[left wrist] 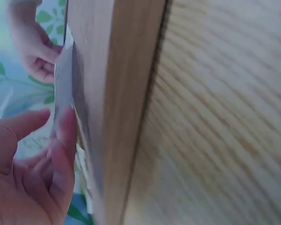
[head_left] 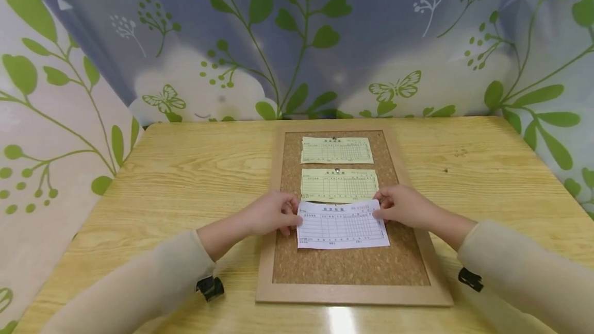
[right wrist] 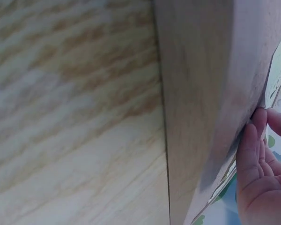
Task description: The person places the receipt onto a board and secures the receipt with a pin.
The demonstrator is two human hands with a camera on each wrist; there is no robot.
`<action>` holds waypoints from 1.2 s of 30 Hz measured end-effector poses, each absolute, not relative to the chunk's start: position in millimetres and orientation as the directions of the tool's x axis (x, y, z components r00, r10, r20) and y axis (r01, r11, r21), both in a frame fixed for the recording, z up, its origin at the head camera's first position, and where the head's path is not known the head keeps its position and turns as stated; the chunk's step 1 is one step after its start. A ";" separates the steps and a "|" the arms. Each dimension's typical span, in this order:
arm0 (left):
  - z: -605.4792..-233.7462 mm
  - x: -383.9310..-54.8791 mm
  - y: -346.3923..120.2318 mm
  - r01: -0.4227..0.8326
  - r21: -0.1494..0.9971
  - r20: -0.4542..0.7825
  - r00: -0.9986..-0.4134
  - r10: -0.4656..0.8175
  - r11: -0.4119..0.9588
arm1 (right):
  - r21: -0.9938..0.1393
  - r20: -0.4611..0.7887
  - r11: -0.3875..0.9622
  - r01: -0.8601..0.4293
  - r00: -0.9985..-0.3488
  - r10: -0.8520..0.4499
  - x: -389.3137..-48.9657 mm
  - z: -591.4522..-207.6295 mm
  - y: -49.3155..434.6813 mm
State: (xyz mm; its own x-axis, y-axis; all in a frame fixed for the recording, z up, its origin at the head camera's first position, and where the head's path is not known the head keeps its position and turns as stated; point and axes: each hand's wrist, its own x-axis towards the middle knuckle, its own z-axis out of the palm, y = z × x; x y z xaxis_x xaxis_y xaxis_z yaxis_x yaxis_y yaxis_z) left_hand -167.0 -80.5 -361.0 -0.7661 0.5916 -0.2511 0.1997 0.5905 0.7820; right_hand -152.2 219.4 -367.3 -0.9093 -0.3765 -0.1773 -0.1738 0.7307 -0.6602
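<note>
A white receipt slip point(head_left: 342, 226) with a printed grid lies over the lower part of a wood-framed cork board point(head_left: 348, 269). My left hand point(head_left: 274, 214) holds its left edge, thumb on top and fingers behind. At the upper right corner, my right hand point(head_left: 400, 205) pinches the slip between thumb and fingers; the right wrist view shows this pinch on the paper point(right wrist: 276, 77). Just above are two yellow receipt slips, a middle one point(head_left: 339, 184) and a top one point(head_left: 336, 151). Each has a small pin at its top edge. The white slip slightly overlaps the middle one's bottom edge.
The board lies flat on a light wooden table point(head_left: 204, 169). Behind it hangs a leaf-patterned curtain point(head_left: 352, 55), which also covers the sides. A dark strap piece point(head_left: 210, 287) is at the left sleeve, another point(head_left: 471, 279) at the right sleeve.
</note>
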 end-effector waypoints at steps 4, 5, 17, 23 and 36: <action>-354.5 -151.8 -75.3 0.499 0.527 -0.086 -0.774 0.627 0.688 | -0.642 -0.164 0.742 -0.196 -0.910 -0.382 -150.4 -369.9 220.3; -354.1 -147.9 -74.3 0.565 0.448 -0.058 -0.755 0.654 0.692 | -0.638 -0.161 0.744 -0.200 -0.910 -0.382 -150.1 -370.0 220.5; -355.5 -118.3 -73.4 0.861 0.056 -0.173 -0.490 0.854 0.505 | -0.582 -0.162 0.776 -0.243 -0.901 -0.403 -149.7 -367.3 220.9; -358.5 -114.9 -73.8 0.844 0.093 -0.284 -0.486 0.826 0.529 | -0.549 -0.155 0.793 -0.263 -0.900 -0.407 -147.1 -368.5 220.6; -356.8 -109.4 -69.9 0.842 0.154 -0.297 -0.460 0.837 0.517 | -0.549 -0.215 0.797 -0.252 -0.879 -0.426 -151.2 -364.7 222.1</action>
State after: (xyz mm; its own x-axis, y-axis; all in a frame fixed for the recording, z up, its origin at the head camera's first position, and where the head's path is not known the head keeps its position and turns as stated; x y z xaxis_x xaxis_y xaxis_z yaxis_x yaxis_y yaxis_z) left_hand -109.4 -69.9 -356.8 -0.4600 0.8369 -0.2966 0.8419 0.5173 0.1537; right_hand -151.2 222.1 -364.7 -0.8788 -0.4259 -0.2152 -0.2516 0.7968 -0.5494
